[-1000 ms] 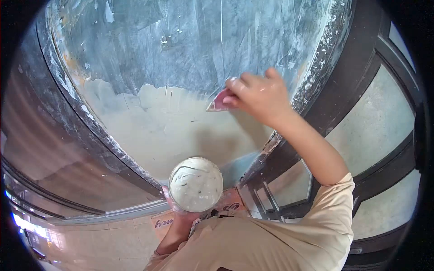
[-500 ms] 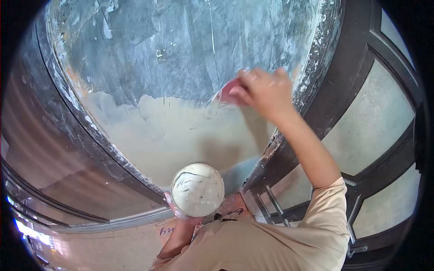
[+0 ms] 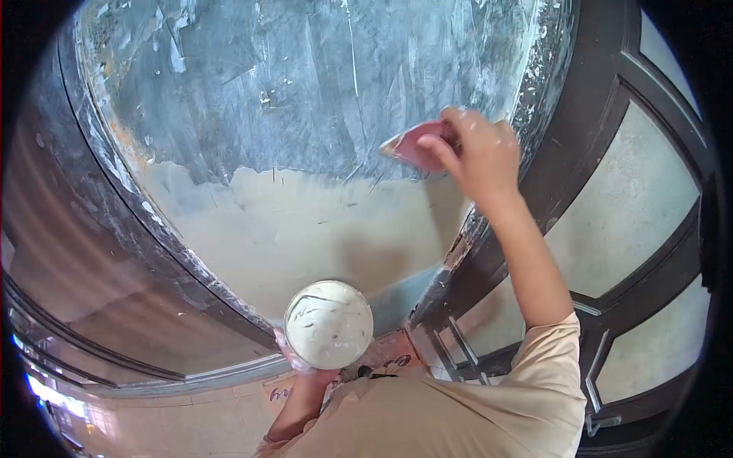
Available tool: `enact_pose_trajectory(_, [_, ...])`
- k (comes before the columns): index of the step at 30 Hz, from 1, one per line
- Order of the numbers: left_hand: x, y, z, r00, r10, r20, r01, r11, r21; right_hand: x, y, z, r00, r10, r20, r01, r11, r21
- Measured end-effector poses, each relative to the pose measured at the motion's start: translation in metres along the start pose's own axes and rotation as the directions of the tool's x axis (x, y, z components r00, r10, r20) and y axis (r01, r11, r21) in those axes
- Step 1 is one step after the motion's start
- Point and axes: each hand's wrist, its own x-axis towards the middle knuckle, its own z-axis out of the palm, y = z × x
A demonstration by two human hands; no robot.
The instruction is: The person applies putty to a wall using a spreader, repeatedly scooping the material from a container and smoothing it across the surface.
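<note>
Pinched in my right hand (image 3: 482, 155) is a pink putty scraper (image 3: 421, 146) with pale paste along its edge. It overlaps the wall panel (image 3: 298, 99) in this view, just above where the coating starts. The panel is bare and blue-grey on top; its lower part carries a smooth cream layer of putty (image 3: 290, 221). Low in front of my body, my left hand (image 3: 300, 365) grips a round tub of putty (image 3: 329, 324) from the side and below. Whitish paste fills the tub, its surface streaked by dark grooves. White smears mark both hands.
A dark door frame with frosted panes (image 3: 626, 198) stands to the right, with a metal handle (image 3: 607, 424) low down. At left runs a dark, paint-flecked frame (image 3: 153, 221) beside brown glass. A printed mat (image 3: 393, 349) lies on the tiled floor (image 3: 183, 420).
My right hand with the scraper has moved right and slightly up, and the blade has turned to show more of its face. The tub has shifted slightly left.
</note>
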Motion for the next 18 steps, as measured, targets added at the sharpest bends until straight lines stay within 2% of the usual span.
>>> enact_pose_trajectory(2, [0.000, -0.001, -0.002, 1.000, 0.006, -0.011, -0.005, 0.999, 0.035, -0.014, -0.028, 0.005, 0.981, -0.138, 0.138, 0.132, 0.990, 0.056])
enact_pose_trajectory(3, [0.001, -0.002, -0.005, 1.000, -0.010, -0.008, 0.010, 1.000, -0.008, -0.025, -0.041, 0.015, 0.962, -0.223, 0.155, 0.209, 0.972, 0.105])
enact_pose_trajectory(6, [0.002, -0.003, -0.001, 1.000, -0.021, 0.015, 0.022, 0.999, -0.025, -0.025, -0.042, 0.026, 0.959, -0.240, 0.153, 0.233, 0.970, 0.062])
enact_pose_trajectory(7, [0.002, -0.002, 0.002, 0.999, -0.012, 0.034, 0.013, 1.000, -0.010, -0.015, -0.030, 0.019, 0.977, -0.148, 0.151, 0.142, 0.989, 0.049])
enact_pose_trajectory(8, [0.002, -0.001, 0.004, 0.999, -0.013, 0.038, 0.014, 1.000, -0.007, -0.006, -0.018, 0.011, 0.978, -0.146, 0.149, 0.141, 0.989, 0.046])
enact_pose_trajectory(10, [0.000, -0.003, 0.006, 0.999, 0.027, -0.044, -0.026, 1.000, 0.003, 0.007, -0.001, -0.003, 0.999, 0.024, -0.032, -0.022, 0.999, 0.050])
enact_pose_trajectory(11, [0.000, -0.003, 0.007, 0.999, 0.029, -0.044, -0.029, 1.000, -0.001, 0.007, 0.000, -0.006, 0.999, 0.054, -0.002, -0.054, 0.997, 0.062])
enact_pose_trajectory(12, [0.000, -0.003, 0.008, 0.999, 0.039, -0.038, -0.037, 0.998, 0.041, 0.000, -0.007, -0.003, 0.999, 0.050, -0.001, -0.050, 0.997, 0.063])
enact_pose_trajectory(14, [0.000, -0.003, 0.006, 0.998, 0.048, -0.030, -0.045, 0.995, 0.084, -0.021, -0.031, 0.013, 0.985, -0.123, 0.122, 0.111, 0.989, 0.095])
enact_pose_trajectory(15, [0.000, -0.004, 0.001, 1.000, 0.020, -0.011, -0.020, 0.999, 0.025, -0.029, -0.041, 0.019, 0.985, -0.122, 0.121, 0.111, 0.989, 0.092])
enact_pose_trajectory(16, [0.001, -0.005, 0.000, 1.000, -0.005, 0.011, 0.006, 0.999, -0.032, -0.036, -0.048, 0.026, 0.972, -0.137, 0.193, 0.116, 0.986, 0.117])
enact_pose_trajectory(17, [0.001, -0.006, 0.002, 1.000, -0.004, 0.015, 0.005, 1.000, -0.030, -0.038, -0.051, 0.029, 0.952, -0.153, 0.264, 0.118, 0.983, 0.143])
enact_pose_trajectory(18, [0.001, -0.006, 0.006, 0.999, -0.001, 0.034, 0.001, 1.000, -0.012, -0.031, -0.043, 0.028, 0.954, -0.153, 0.258, 0.119, 0.983, 0.141])
